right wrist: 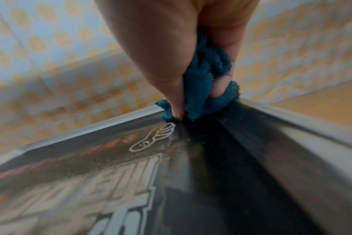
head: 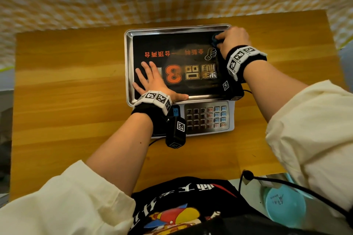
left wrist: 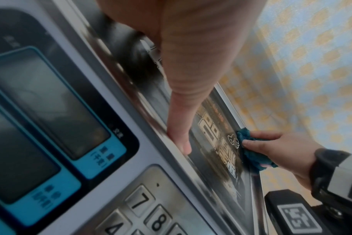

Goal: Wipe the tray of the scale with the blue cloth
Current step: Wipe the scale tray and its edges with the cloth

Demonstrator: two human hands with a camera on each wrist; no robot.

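The right hand (head: 234, 39) is clutching the bunched blue cloth (right wrist: 203, 93) and pressing it into the far right corner of the tray (head: 128, 66), which is sitting atop the scale (head: 232, 118). The head view is hiding most of the cloth (the right wrist view is showing fingers curled round it). The left hand (head: 152, 82) is lying flat, fingers spread, on the tray's near left part.

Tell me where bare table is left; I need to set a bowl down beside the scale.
The wooden table is bare left of the scale, and right of it past the right hand. Crowded: the tray, under the left hand and blue cloth.
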